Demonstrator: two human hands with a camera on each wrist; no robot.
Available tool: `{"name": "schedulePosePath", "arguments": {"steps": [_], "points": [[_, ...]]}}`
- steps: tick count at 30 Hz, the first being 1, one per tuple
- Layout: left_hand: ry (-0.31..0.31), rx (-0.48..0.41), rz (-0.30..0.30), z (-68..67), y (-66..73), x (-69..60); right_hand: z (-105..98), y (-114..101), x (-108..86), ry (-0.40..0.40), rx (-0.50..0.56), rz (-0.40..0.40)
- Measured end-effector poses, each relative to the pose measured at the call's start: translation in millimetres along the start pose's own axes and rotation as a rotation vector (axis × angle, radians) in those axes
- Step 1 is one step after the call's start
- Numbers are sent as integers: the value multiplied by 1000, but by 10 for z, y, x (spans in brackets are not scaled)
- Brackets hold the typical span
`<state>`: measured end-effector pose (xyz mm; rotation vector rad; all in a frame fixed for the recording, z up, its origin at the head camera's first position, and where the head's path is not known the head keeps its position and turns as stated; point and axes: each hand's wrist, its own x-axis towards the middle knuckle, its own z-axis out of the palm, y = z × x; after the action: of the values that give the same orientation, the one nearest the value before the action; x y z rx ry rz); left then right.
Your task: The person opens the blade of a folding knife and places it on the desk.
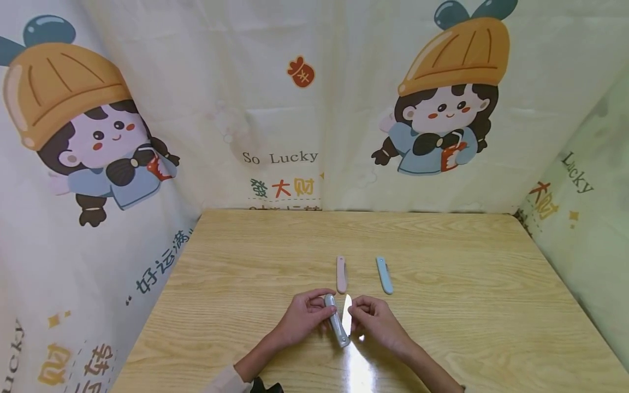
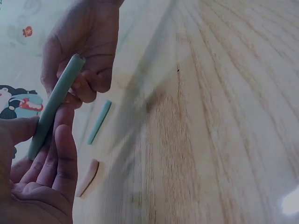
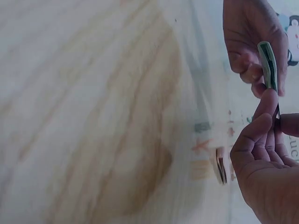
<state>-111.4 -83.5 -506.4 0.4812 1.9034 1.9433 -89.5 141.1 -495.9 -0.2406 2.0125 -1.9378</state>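
Note:
In the head view my left hand (image 1: 302, 317) grips the pale grey-green handle of a folding knife (image 1: 336, 321), thumb on the near side and fingers behind. The blade (image 1: 346, 314) stands partly out of the handle at a narrow angle, hinged at the end nearest me. My right hand (image 1: 382, 323) pinches the blade between thumb and fingers. In the left wrist view the handle (image 2: 55, 109) hides the blade. The right wrist view shows the handle's slot (image 3: 269, 60) and a thin dark edge of blade by the fingertips.
Beyond the hands, a folded pink knife (image 1: 341, 274) and a folded light blue knife (image 1: 384, 275) lie apart on the wooden table (image 1: 221, 273). A printed curtain (image 1: 221, 109) hangs behind and at both sides. Bright glare (image 1: 358, 371) falls on the near tabletop.

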Motion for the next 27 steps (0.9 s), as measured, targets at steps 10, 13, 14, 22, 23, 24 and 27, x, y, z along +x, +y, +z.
{"name": "schedulePosePath", "arguments": {"steps": [10,13,14,22,23,24,27], "points": [[127,-44,5,-14,11,2,-73,29,40,75,41,-2],[177,-49,-2,-6,14,5,-87,36,51,114,49,5],[191,-58,-5,-3,15,10,-93,37,53,131,53,13],[271,-190,-35,12,9,47,-124,36,62,244,165,96],[278,-199,-36,14,7,48,-127,36,61,255,173,101],[285,-206,-35,14,5,49,-128,34,58,266,180,103],[280,-160,-16,5,7,32,-130,33,56,300,193,111]]}}
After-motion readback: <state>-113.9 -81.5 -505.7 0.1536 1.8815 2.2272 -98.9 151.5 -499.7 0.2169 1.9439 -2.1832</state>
